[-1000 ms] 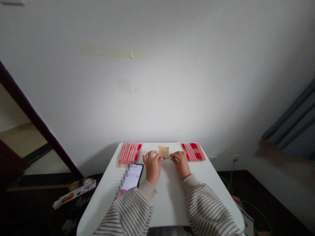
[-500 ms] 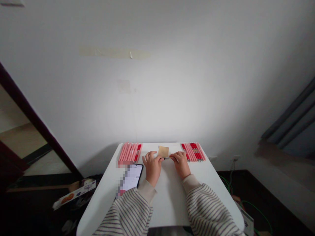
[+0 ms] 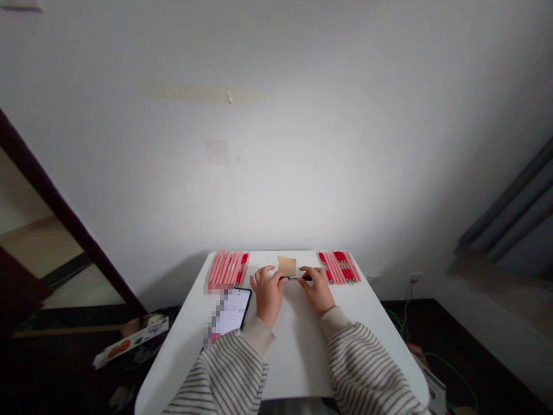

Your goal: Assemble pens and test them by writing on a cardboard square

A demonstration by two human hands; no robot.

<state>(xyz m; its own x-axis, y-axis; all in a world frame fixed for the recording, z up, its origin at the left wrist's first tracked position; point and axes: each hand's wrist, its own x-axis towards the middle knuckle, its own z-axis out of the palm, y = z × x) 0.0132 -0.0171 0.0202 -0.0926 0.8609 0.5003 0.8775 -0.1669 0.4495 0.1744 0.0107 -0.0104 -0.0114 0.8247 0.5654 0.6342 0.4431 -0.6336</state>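
Close above the white table (image 3: 298, 357), my left hand (image 3: 268, 298) pinches one end of a thin dark pen-like rod (image 3: 293, 278) between thumb and forefinger, its other fingers spread. My right hand (image 3: 319, 293) grips the opposite end with its fingertips. The rod lies level between both hands, with a paler stretch at its middle; its exact kind is too small to make out. Just beyond it rests a small tan square (image 3: 287, 266). A row of pink and red pen-like sticks (image 3: 225, 268) lies left of my hands, and a similar row (image 3: 339, 268) lies to the right.
A phone (image 3: 233, 308) with a lit screen lies on the table beside my left forearm, partly pixelated. The wall (image 3: 302, 144) rises behind the table's far edge. Green cables (image 3: 404, 328) run along the floor at right, and clutter (image 3: 133, 340) sits low at left.
My right hand's fingers have shifted slightly, and more of the dark rod shows at its right end. My left hand stays in place. A digit on the phone screen has changed.
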